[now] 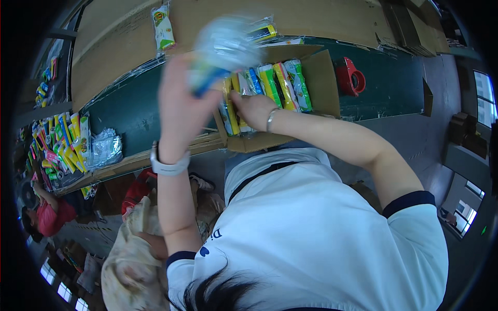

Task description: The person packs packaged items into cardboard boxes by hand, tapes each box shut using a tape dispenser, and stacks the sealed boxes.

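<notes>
Above the green bench (129, 111), left hand (179, 101) fingers pinch a blurred packet (223, 49) slanting upward; right hand (254, 109) fingers press upright packets (277, 85) in a carton (324, 83).

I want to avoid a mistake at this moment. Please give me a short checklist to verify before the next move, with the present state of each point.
1. Left hand grips the clear packet, raised above the box: ok.
2. Packet's contents readable: cannot tell, it is blurred.
3. Right hand rests on the packets inside the cardboard box: ok.
4. Packets stand in a row: ok.
5. Free gap in the row for another packet: cannot tell, the hands cover it.
6. Red tape dispenser lies apart from the box: ok.
</notes>
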`<state>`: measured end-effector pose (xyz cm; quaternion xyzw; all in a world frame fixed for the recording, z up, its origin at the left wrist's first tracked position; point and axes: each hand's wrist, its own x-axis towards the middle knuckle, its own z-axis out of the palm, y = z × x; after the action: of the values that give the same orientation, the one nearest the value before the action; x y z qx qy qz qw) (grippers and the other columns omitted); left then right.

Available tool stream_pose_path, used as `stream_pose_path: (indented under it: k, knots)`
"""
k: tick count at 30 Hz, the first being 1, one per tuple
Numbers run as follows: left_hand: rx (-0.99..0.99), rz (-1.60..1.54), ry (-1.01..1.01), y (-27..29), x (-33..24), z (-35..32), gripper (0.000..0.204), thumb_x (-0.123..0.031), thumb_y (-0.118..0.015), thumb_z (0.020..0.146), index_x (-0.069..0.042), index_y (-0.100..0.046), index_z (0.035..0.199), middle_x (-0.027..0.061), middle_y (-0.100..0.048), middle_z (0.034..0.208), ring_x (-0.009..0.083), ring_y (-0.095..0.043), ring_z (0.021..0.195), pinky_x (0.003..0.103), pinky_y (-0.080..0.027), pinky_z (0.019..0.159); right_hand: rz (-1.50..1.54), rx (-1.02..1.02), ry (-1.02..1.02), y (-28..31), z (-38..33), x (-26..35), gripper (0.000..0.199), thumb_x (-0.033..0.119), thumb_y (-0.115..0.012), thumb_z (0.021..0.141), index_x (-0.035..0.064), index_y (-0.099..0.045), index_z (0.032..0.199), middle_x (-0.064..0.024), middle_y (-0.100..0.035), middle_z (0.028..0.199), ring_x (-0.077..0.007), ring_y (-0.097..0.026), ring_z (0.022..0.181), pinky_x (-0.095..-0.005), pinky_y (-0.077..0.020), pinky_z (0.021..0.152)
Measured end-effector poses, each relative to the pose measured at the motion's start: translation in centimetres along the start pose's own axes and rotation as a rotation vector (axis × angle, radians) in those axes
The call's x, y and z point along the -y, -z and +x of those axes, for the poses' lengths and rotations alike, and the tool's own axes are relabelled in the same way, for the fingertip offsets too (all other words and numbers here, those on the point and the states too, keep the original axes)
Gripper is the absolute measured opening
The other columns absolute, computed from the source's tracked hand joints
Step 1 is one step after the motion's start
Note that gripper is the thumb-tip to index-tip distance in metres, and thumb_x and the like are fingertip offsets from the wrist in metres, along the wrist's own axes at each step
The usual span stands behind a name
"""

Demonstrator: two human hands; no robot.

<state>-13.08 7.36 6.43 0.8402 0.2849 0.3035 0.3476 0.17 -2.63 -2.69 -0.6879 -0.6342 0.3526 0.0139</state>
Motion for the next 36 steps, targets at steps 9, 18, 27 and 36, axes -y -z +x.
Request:
stream_pose_path:
  k: [9, 18, 27, 36]
  knots:
    - [0.509, 0.219, -0.579, -10.1, -2.0, 0.3, 0.032, -0.006, -0.063, 0.064, -0.009, -0.056, 0.095, 0.0081, -0.056, 0.086, 0.0254, -0.054, 0.09, 0.035, -0.045, 0.08, -0.031, 0.066, -0.093, 9.5, -11.8, -8.4, 0.029, 0.021, -0.046, 0.09, 0.0034, -0.054, 0.111, -0.0138, -0.059, 0.101, -0.0168, -0.06, 0.091, -0.0272, -0.0481, 0.076]
    - [0.394, 0.012, 0.367, -14.7, 2.0, -3.8, 0.053, -0.031, -0.059, 0.079, 0.011, -0.045, 0.108, 0.0287, -0.052, 0.105, 0.0395, -0.053, 0.098, 0.042, -0.043, 0.082, 0.426, -0.196, -0.281, 7.0, -9.2, -5.0, 0.065, 0.051, -0.043, 0.086, -0.009, -0.049, 0.11, -0.0192, -0.063, 0.085, -0.0264, -0.063, 0.079, -0.0332, -0.0482, 0.069]
    - [0.523, -0.11, 0.267, -0.8, 1.8, 5.7, 0.034, -0.028, -0.055, 0.083, -0.002, -0.06, 0.104, 0.0135, -0.064, 0.087, 0.0283, -0.062, 0.082, 0.035, -0.048, 0.074, 0.538, 0.194, -0.251, 2.2, 0.9, -7.2, 0.077, 0.059, -0.028, 0.087, -0.0132, -0.045, 0.108, -0.0277, -0.06, 0.092, -0.0368, -0.06, 0.088, -0.0407, -0.0463, 0.079]
    - [0.862, 0.513, 0.126, -14.3, 15.5, 13.8, 0.06, -0.038, -0.061, 0.077, -0.001, -0.045, 0.12, 0.0217, -0.057, 0.109, 0.0318, -0.056, 0.102, 0.04, -0.043, 0.088, 0.032, 0.108, -0.327, 2.6, -2.3, -2.8, 0.051, 0.046, -0.033, 0.091, -0.0021, -0.052, 0.096, -0.0196, -0.064, 0.085, -0.0317, -0.063, 0.08, -0.0409, -0.0489, 0.072]
